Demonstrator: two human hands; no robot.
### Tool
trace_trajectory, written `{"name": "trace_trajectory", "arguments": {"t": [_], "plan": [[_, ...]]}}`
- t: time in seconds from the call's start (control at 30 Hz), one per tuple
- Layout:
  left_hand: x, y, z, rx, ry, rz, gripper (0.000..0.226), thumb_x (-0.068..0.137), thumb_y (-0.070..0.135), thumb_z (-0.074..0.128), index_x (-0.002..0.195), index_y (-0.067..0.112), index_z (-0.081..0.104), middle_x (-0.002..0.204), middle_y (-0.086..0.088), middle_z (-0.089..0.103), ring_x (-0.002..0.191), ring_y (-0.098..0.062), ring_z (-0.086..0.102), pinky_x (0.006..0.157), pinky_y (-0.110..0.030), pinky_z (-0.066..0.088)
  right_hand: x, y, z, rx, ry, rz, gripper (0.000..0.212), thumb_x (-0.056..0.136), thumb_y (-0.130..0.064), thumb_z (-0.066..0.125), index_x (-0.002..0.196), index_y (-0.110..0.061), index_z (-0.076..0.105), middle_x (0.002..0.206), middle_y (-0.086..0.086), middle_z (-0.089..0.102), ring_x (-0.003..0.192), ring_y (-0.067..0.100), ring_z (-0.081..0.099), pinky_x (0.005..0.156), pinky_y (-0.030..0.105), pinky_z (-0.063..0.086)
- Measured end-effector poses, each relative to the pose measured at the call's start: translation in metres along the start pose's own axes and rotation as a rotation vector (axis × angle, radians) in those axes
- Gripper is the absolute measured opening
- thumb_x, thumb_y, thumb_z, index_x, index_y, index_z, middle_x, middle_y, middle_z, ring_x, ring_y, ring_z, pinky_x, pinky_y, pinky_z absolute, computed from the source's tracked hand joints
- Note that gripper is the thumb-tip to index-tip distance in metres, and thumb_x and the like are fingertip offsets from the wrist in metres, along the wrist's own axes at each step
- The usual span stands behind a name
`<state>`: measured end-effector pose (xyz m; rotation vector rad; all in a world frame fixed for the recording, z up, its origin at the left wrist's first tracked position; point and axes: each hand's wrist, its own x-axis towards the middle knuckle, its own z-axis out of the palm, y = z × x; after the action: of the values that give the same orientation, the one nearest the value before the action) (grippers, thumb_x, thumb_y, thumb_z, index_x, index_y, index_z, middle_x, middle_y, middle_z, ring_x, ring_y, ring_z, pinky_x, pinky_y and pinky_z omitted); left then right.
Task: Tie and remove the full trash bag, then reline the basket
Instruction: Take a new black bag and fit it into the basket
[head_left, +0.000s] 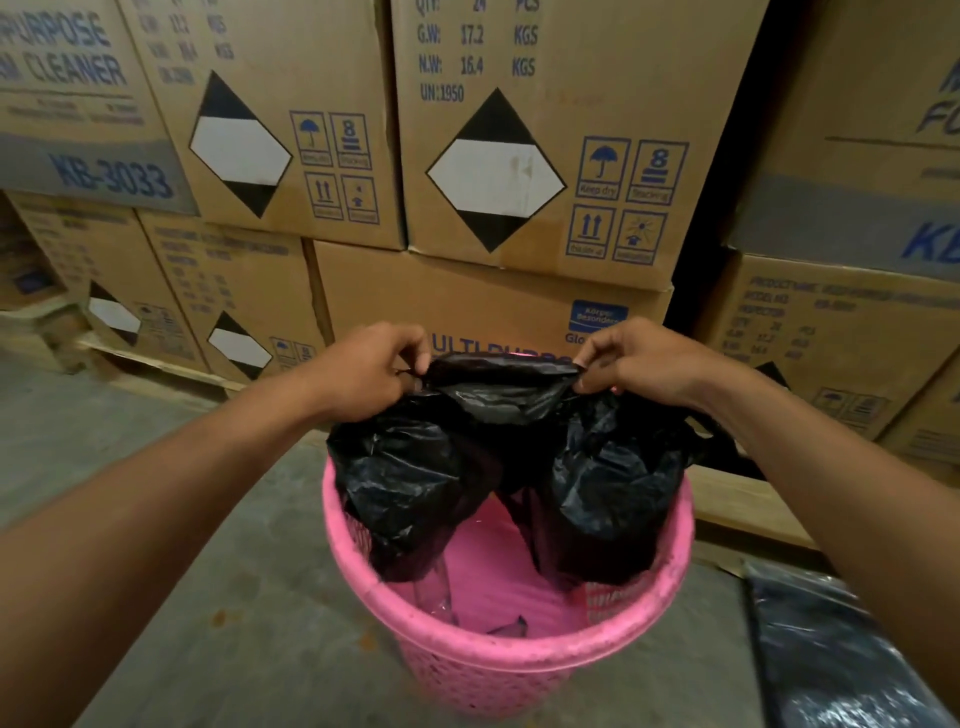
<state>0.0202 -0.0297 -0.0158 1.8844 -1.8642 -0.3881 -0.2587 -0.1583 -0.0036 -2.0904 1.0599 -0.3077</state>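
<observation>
Above the pink basket (511, 660), the left hand (363, 371) and right hand (641, 364) each pinch the black bag (441, 467) by its rim, its body hanging inside, seemingly mid-relining, not yet seated.

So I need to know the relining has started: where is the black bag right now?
The black bag hangs centre frame over the pink basket, its top edge pinched by the left hand and right hand.

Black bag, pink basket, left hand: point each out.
black bag (410, 483), head view, its left hanging bulge.
pink basket (519, 662), head view, near rim.
left hand (363, 369), head view, back of the hand.
</observation>
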Motion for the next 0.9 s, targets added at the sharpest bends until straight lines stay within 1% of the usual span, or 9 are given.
{"name": "trace_trajectory", "arguments": {"t": [0.1,0.23,0.33,0.37,0.5,0.6,0.73,0.83,0.9], "plan": [[0.000,0.002,-0.001,0.048,0.025,-0.015,0.018,0.092,0.013,0.065,0.086,0.028,0.073,0.092,0.005,0.072,0.068,-0.005,0.059,0.062,-0.020,0.040,0.001,0.004,0.001,-0.002,-0.076,-0.026,0.032,0.074,0.010,0.080,0.083,-0.015,0.062,0.071,0.001,0.060,0.062,0.010,0.054,0.063,0.029,0.042],[0.001,0.008,0.001,0.131,0.006,-0.016,0.026,0.087,0.022,0.074,0.111,0.031,0.073,0.095,0.008,0.070,0.064,-0.001,0.052,0.073,-0.019,0.037,-0.001,-0.001,0.006,-0.152,-0.134,-0.129,0.036,0.074,0.005,0.082,0.087,-0.023,0.063,0.087,0.000,0.065,0.071,0.009,0.055,0.073,0.032,0.046],[0.001,0.016,0.001,0.200,0.017,-0.030,0.047,0.081,0.021,0.075,0.126,0.029,0.067,0.114,0.002,0.072,0.093,-0.017,0.064,0.080,-0.018,0.035,-0.004,-0.007,0.008,-0.151,-0.194,-0.129,0.040,0.076,-0.005,0.085,0.103,-0.029,0.068,0.103,0.005,0.071,0.075,0.008,0.061,0.080,0.033,0.050],[0.001,0.018,0.000,0.216,0.012,-0.038,0.054,0.078,0.020,0.075,0.130,0.029,0.064,0.122,0.001,0.069,0.101,-0.020,0.063,0.081,-0.018,0.035,-0.005,-0.008,0.008,-0.124,-0.207,-0.123,0.040,0.078,-0.009,0.085,0.108,-0.028,0.066,0.100,0.004,0.072,0.075,0.008,0.061,0.078,0.033,0.050],[0.000,0.023,-0.001,0.270,-0.079,-0.055,0.080,0.070,0.016,0.077,0.144,0.025,0.049,0.132,-0.003,0.060,0.091,-0.017,0.058,0.073,-0.015,0.042,-0.007,-0.009,0.008,-0.018,-0.148,-0.117,0.018,0.095,-0.011,0.069,0.109,-0.013,0.059,0.070,-0.004,0.065,0.061,0.006,0.052,0.061,0.023,0.041],[-0.003,0.019,0.005,0.336,-0.152,-0.023,0.097,0.066,0.020,0.081,0.152,0.019,0.037,0.137,-0.004,0.047,0.126,-0.024,0.049,0.095,-0.017,0.034,-0.004,-0.004,0.010,-0.060,-0.036,-0.139,0.018,0.093,-0.001,0.067,0.093,-0.014,0.056,0.056,-0.010,0.057,0.049,-0.001,0.045,0.054,0.020,0.036],[-0.005,0.009,0.009,0.330,-0.144,0.004,0.091,0.069,0.021,0.079,0.150,0.015,0.038,0.137,-0.004,0.044,0.129,-0.024,0.048,0.106,-0.022,0.035,0.000,-0.001,0.012,-0.304,0.067,-0.184,0.015,0.093,-0.005,0.067,0.089,-0.019,0.071,0.080,-0.006,0.070,0.068,0.003,0.059,0.070,0.025,0.046],[-0.002,0.005,0.007,0.319,-0.037,0.035,0.066,0.081,0.023,0.073,0.142,0.017,0.050,0.134,-0.005,0.050,0.126,-0.025,0.051,0.108,-0.028,0.038,0.001,-0.002,0.014,-0.440,0.130,-0.144,0.023,0.097,-0.010,0.061,0.108,-0.025,0.075,0.099,-0.007,0.070,0.089,0.009,0.063,0.077,0.027,0.047],[0.001,0.005,0.008,0.353,-0.031,0.048,0.062,0.082,0.025,0.072,0.140,0.019,0.051,0.133,-0.005,0.050,0.123,-0.026,0.053,0.105,-0.032,0.042,0.004,-0.001,0.017,-0.509,0.142,-0.107,0.034,0.097,-0.009,0.060,0.126,-0.024,0.069,0.114,-0.005,0.067,0.107,0.013,0.059,0.085,0.025,0.043]]}}
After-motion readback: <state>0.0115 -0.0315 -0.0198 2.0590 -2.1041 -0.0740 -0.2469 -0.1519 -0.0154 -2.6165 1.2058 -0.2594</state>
